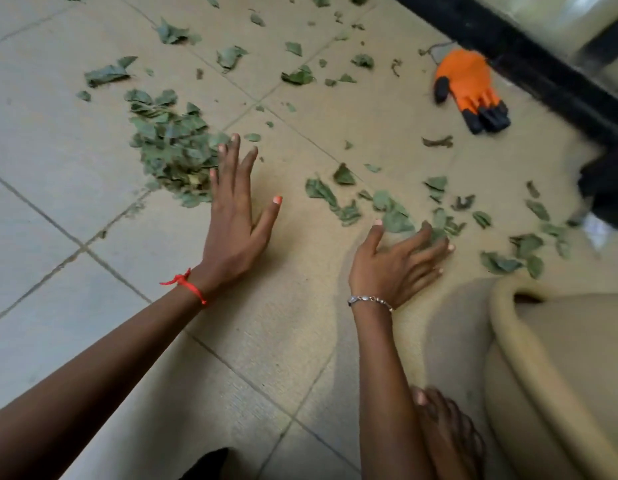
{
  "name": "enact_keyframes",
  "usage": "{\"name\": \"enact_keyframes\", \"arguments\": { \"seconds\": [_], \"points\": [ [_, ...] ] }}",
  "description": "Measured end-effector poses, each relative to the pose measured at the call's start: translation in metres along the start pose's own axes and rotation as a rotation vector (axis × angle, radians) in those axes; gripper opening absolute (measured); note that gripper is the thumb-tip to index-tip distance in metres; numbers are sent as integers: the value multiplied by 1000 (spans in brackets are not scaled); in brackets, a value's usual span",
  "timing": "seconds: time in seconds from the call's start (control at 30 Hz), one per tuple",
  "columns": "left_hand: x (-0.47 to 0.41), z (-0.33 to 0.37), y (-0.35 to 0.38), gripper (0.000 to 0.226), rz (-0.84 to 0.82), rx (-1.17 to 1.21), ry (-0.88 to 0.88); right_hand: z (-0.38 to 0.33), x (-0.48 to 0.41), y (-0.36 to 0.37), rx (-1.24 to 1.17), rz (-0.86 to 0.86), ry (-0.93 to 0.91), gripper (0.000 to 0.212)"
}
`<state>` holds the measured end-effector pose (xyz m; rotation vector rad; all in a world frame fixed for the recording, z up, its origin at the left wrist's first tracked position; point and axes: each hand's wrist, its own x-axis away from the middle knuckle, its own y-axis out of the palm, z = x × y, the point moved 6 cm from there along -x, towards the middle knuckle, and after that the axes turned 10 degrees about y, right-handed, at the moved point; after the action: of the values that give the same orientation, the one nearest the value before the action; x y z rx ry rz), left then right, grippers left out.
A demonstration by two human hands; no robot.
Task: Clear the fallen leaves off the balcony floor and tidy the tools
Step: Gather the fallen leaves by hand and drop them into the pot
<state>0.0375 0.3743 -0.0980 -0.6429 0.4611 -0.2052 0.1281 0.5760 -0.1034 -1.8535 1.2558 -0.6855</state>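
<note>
Both hands are spread low over the tiled floor. The left hand, with a red string at the wrist, has straight fingers whose tips reach the edge of a heaped leaf pile to the far left. The right hand, wearing a silver bracelet, has its splayed fingers touching loose leaves strewn to the right. An orange glove lies far right beside a black rail. A beige pot stands near right.

Dry green leaves sit heaped in a pile well left of the orange glove; loose leaves scatter below the glove, nearer me. That glove lies flat, its black fingertips pointing lower right
</note>
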Motion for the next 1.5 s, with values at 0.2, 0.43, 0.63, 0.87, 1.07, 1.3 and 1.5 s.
{"name": "enact_keyframes", "arguments": {
  "seconds": [0.2, 0.43, 0.63, 0.87, 1.07, 1.3, 1.5],
  "points": [
    [2, 3, 10, 63, -131, 34, 27, -9, -15, 20, -10, -161, -99, 69],
    [3, 1, 12, 63, -157, -22, 65, 3, -46, -2, -130, 74, 38, 55],
    [2, -3, 16, 63, -149, -34, 30, 11, -73, 8, 65, -69, 33, 66],
    [0, -6, 13, 64, -144, -28, -14, -45, -45, 25, -291, -229, -339, 51],
    [0, -6, 11, 61, -118, 1, -24, -17, -99, 10, -17, 50, 39, 57],
    [0, -6, 13, 60, -133, -9, -30, -47, -74, 42, -9, -256, -352, 52],
    [0, -6, 13, 62, -156, 11, -21, -41, -55, 19, -598, -210, -247, 31]
  ]
}}
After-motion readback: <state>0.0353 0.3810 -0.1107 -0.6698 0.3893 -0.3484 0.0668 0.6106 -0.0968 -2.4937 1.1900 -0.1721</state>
